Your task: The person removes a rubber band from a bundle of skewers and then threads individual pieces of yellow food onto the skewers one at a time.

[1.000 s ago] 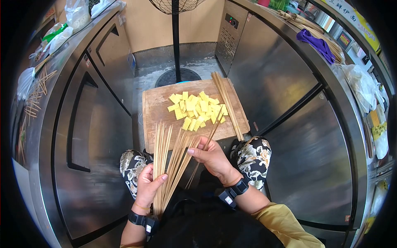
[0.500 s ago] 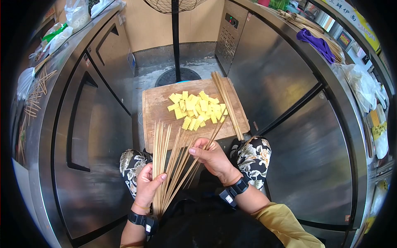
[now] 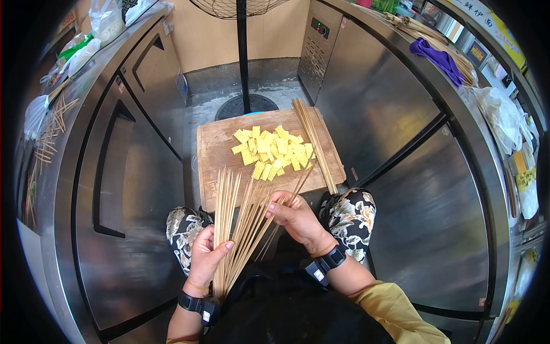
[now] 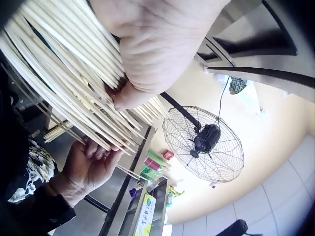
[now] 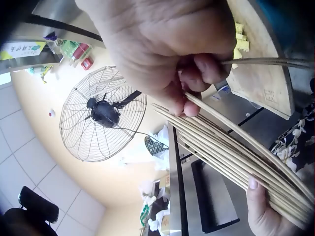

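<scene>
Skewers (image 3: pixel 224 212) (slim, pale wood) fan from the clasping left hand (image 3: pixel 204 257), some pinched in the right hand (image 3: pixel 296 221)

One cutting board (image 3: pixel 215 135) carries one yellow heap (image 3: pixel 274 152) and, along its right edge, one stick bundle (image 3: pixel 315 146); hands (image 3: pixel 207 252) (image 3: pixel 295 218) number two.

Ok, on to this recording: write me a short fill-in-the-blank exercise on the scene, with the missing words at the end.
1. The pieces heaped on the wooden board are ____ in colour.
2. A separate bundle of sticks lies along the board's ____ side, as the person sees it.
3. The left hand grips a fanned bunch of sticks, its ____ across the front.
4. The crumpled cloth on the right-hand counter is ____.

Missing words: yellow; right; thumb; purple.
</scene>
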`<state>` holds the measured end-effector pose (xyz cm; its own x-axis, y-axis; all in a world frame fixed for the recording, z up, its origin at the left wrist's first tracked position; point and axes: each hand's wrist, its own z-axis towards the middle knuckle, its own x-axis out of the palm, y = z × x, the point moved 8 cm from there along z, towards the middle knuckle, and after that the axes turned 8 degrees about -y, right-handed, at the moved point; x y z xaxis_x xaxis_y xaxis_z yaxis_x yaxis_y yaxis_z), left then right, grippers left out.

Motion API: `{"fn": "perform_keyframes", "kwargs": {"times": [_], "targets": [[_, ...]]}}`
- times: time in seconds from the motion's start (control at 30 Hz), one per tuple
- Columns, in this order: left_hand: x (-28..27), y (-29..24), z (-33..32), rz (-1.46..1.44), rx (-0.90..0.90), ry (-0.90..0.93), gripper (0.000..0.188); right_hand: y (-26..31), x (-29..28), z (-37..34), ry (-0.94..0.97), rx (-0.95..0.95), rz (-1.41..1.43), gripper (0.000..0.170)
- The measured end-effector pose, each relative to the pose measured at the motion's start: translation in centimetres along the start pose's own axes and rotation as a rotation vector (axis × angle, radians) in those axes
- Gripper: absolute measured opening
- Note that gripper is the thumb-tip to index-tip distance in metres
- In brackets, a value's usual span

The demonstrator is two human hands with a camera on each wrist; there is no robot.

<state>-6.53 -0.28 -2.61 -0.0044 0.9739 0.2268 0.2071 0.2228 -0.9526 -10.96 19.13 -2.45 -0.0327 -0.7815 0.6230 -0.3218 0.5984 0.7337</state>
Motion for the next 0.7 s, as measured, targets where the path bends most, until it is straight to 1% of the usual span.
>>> {"fn": "perform_keyframes", "kwargs": {"times": [0.1, 0.2, 0.3, 0.33, 0.43, 0.5, 0.63, 0.7], "targets": [[0.3, -0.1, 0.0, 0.007, -0.004, 0.030, 0.023, 0.1, -0.2, 0.1, 0.036, -0.017, -0.035, 0.004], [0.6, -0.3, 0.0, 0.023, -0.008, 0.049, 0.023, 0.5, -0.4, 0.2, 0.076, -0.065, 0.011, 0.005], [0.7, -0.3, -0.1, 0.012, -0.011, 0.053, 0.024, 1.6, -1.2, 0.7, -0.006, -0.117, 0.002, 0.007], [0.6, -0.2, -0.1, 0.017, -0.017, 0.052, 0.024, 2.5, -1.4, 0.6, -0.060, -0.141, -0.005, 0.006], [0.5, 0.0, 0.0, 0.025, -0.023, 0.048, 0.024, 5.4, -2.5, 1.0, -0.073, -0.259, 0.099, 0.006], [0.2, 0.3, 0.1, 0.023, -0.010, 0.040, 0.023, 7.8, -4.2, 1.0, -0.149, -0.371, 0.163, 0.006], [-0.8, -0.3, 0.2, -0.008, 0.012, -0.017, 0.021, 12.0, -8.7, 0.0, -0.332, -0.589, 0.366, 0.012], [-1.3, -0.8, 0.2, -0.035, 0.013, -0.047, 0.021, 13.5, -9.5, -0.8, -0.243, -0.686, 0.389, 0.014]]}}
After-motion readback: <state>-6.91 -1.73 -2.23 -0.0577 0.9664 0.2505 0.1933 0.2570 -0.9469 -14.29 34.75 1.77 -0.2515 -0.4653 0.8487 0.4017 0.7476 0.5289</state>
